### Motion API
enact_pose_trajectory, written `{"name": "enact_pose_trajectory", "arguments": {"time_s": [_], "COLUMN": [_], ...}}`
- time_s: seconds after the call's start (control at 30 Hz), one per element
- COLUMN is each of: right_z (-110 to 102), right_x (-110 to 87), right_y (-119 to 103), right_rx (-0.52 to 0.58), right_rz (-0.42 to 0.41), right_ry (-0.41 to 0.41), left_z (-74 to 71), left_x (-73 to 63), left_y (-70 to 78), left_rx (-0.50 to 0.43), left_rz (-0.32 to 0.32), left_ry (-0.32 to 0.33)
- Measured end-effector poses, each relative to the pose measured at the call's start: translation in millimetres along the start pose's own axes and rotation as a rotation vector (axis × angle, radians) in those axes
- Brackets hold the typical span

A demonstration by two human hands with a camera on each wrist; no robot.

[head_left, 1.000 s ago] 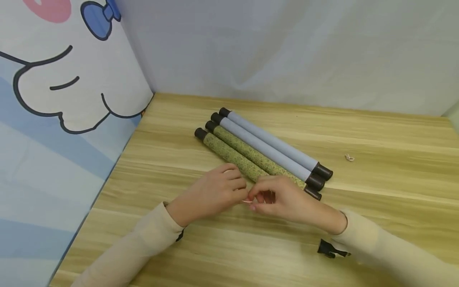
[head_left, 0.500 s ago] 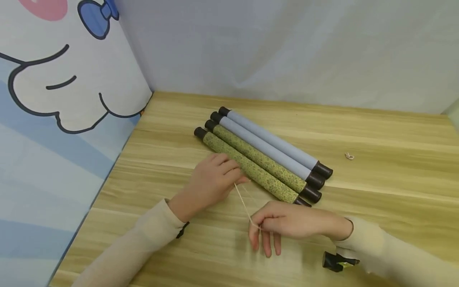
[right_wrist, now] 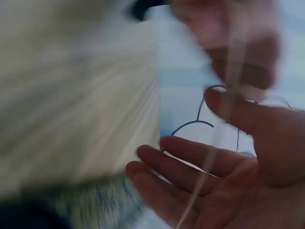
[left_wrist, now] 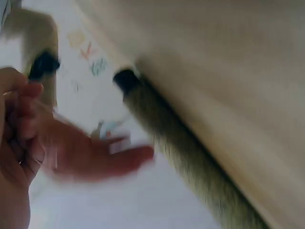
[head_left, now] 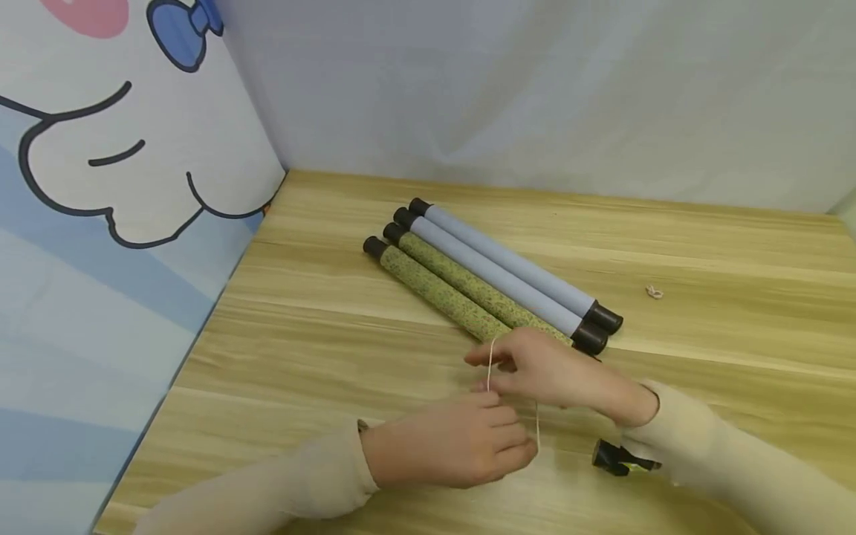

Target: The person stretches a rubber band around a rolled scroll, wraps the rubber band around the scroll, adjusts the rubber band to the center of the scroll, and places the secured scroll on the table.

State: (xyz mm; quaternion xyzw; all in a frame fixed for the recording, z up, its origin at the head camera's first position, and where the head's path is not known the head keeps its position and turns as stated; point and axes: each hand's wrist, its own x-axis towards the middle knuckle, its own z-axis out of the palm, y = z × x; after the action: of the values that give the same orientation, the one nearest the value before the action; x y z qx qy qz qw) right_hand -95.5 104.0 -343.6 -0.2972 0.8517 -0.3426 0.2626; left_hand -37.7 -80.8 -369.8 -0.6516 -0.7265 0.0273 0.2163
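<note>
String (head_left: 490, 364) stretches near-to-far between the left hand (head_left: 461, 444) and right hand (head_left: 545, 368).

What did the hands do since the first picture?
The left hand moved right and down in the head view, away from the rolls. The right hand dipped, then came back up. The string still runs between both hands. The rolls and little string bundle stayed put.

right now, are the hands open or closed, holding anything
Left hand: closed, holding a thin string.
Right hand: open, the string passing across it.
</note>
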Motion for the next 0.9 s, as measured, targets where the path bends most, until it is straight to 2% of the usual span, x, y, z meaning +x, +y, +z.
{"name": "enact_pose_trajectory", "arguments": {"time_s": [0.1,0.17,0.23,0.3,0.4,0.43,0.5,0.53,0.7,0.77,0.83,0.9], "right_z": [10.5,14.6,17.4,19.7,22.0,22.1,21.7,20.7,13.5,11.3,10.7,10.6], "right_x": [-15.7,-25.3,-31.1,-33.2,-33.5,-33.5,-33.8,-34.1,-35.3,-37.0,-39.2,-41.7], "right_y": [-2.4,-2.0,-1.6,-1.3,0.4,1.6,5.7,8.2,20.2,22.7,24.8,27.3], "right_rx": [-0.489,-0.643,-0.726,-0.774,-0.758,-0.741,-0.707,-0.689,-0.688,-0.678,-0.672,-0.682], "right_rz": [-0.122,-0.227,-0.371,-0.523,-0.702,-0.733,-0.745,-0.726,-0.547,-0.506,-0.489,-0.478], "right_ry": [0.074,0.098,0.107,0.125,0.154,0.150,0.150,0.155,0.243,0.242,0.228,0.220], "left_z": [-4.0,-5.1,-4.0,-1.4,2.9,3.3,3.3,2.8,-3.1,-5.1,-4.9,-2.0], "left_x": [-10.8,-19.9,-27.0,-29.7,-29.0,-28.9,-29.0,-29.2,-23.6,-20.2,-19.1,-20.9], "left_y": [-16.6,-28.8,-38.4,-44.6,-47.1,-47.2,-46.9,-46.5,-39.9,-37.6,-38.9,-44.4], "left_rx": [-0.009,-0.016,-0.026,-0.018,-0.033,-0.038,-0.055,-0.061,-0.074,-0.095,-0.126,-0.153], "left_rz": [-0.078,-0.116,-0.139,-0.132,-0.093,-0.081,-0.070,-0.068,-0.038,-0.028,-0.050,-0.101], "left_ry": [0.047,0.074,0.069,0.061,0.073,0.081,0.104,0.115,0.159,0.178,0.200,0.203]}}
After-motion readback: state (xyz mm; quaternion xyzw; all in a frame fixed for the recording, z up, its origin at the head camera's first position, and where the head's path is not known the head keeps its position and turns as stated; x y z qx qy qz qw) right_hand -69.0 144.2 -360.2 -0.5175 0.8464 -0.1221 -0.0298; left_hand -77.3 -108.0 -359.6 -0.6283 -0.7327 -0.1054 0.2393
